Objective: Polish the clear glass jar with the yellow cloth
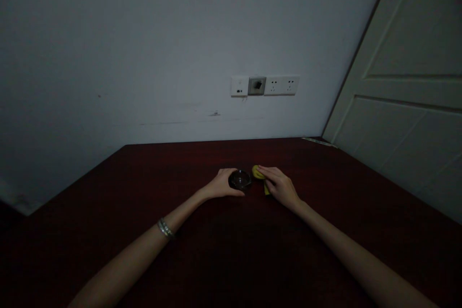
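On the dark red table (202,250) stands a small round dark glass dish (240,179). My left hand (223,184) curls round its left side and grips it. Just to the right, my right hand (280,186) is closed on a yellow-green cloth (257,172), bunched under the fingers and pressed against the table next to the dish. A silver bracelet (165,228) sits on my left wrist.
A grey wall rises behind the table, carrying a row of sockets and a switch (264,85). A white panelled door (407,91) stands at the right. A thin pale strip (319,141) lies at the table's far right corner.
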The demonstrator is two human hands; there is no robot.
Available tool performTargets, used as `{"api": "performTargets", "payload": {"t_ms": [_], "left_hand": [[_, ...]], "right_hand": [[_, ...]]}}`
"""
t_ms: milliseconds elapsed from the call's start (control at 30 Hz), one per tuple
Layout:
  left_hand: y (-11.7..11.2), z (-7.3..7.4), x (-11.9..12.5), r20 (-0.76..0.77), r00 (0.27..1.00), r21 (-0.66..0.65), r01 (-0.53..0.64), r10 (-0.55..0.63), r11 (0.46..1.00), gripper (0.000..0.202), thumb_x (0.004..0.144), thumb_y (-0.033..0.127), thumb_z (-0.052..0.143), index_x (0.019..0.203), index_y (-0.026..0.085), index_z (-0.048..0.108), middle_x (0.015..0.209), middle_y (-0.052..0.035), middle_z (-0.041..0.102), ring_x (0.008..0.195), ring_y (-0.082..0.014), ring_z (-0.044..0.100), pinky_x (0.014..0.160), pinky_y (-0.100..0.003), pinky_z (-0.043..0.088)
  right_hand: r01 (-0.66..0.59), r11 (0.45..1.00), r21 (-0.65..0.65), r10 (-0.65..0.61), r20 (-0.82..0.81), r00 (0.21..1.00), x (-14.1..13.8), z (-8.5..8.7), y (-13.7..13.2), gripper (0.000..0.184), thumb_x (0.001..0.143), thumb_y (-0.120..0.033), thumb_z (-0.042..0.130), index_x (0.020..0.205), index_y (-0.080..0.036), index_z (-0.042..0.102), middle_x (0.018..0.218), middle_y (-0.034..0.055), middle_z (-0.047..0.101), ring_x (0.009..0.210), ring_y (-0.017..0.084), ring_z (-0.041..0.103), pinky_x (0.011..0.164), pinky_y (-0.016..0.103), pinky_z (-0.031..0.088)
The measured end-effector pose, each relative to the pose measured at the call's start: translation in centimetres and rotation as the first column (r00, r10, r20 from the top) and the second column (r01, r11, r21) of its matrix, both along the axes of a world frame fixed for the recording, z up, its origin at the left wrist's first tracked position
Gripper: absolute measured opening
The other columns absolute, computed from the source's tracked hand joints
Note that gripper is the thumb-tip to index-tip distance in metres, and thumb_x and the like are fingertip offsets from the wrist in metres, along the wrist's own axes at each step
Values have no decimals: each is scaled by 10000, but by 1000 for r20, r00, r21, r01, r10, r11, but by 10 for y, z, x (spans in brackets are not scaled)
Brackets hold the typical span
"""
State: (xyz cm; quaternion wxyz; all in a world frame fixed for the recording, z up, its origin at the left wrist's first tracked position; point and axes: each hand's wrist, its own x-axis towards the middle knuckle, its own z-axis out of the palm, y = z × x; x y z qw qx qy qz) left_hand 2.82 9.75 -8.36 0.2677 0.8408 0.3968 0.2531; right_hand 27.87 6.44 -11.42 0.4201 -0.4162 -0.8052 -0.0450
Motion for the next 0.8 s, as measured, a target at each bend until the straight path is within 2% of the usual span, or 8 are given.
{"api": "performTargets", "payload": {"t_ms": [133, 233, 433, 600, 700, 800], "left_hand": [[0, -1, 2, -57, 996, 25, -74, 75, 997, 905, 428, 544, 823, 1194, 149, 547, 1138, -152, 587, 1115, -360, 476, 959, -511, 373], [0, -2, 6, -63, 994, 34, -85, 87, 996, 968, 411, 536, 834, 1240, 155, 510, 1155, -153, 578, 1108, -350, 487, 950, -482, 388], [-1, -1, 12, -17, 994, 22, -104, 104, 994, 827, 448, 447, 839, 1165, 140, 564, 1128, -145, 614, 1062, -332, 554, 927, -450, 417], [-7, 4, 12, 89, 984, -38, -152, 155, 988, 748, 419, 376, 853, 1090, 156, 609, 1089, -117, 645, 1050, -334, 576, 942, -461, 420], [-9, 8, 13, 202, 964, -102, -153, 171, 983, 715, 450, 352, 846, 1096, 168, 600, 1108, -99, 649, 1069, -309, 584, 969, -442, 419], [-9, 11, 17, 337, 921, -185, -137, 194, 973, 735, 501, 312, 834, 1156, 137, 550, 1136, -132, 642, 1071, -297, 598, 972, -445, 430]], "right_hand": [[-1, 1000, -9, 1, -2, 1000, 0, 3, -1, 512, 809, -52, 452, 1262, -264, 565, 1230, 47, 628, 1119, 216, 586, 958, 425, 504], [2, 1000, -12, -2, -5, 1000, -1, 4, -2, 506, 811, -51, 450, 1254, -264, 572, 1229, 48, 630, 1121, 218, 587, 954, 430, 507], [1, 1000, -4, -1, -18, 1000, -3, 5, -1, 480, 818, -64, 457, 1238, -256, 587, 1217, 55, 639, 1108, 220, 597, 946, 431, 512], [-5, 1000, 8, 5, -42, 999, -2, 4, 0, 490, 812, -65, 459, 1240, -267, 584, 1205, 49, 646, 1100, 218, 603, 938, 433, 517], [-4, 1000, 17, 5, -69, 998, -1, 5, 1, 489, 809, -75, 463, 1241, -271, 581, 1209, 49, 645, 1097, 224, 607, 932, 444, 519], [-6, 1000, 26, 8, -100, 995, 1, 9, -1, 477, 821, -79, 459, 1245, -261, 577, 1206, 56, 646, 1095, 219, 607, 938, 440, 514]]}}
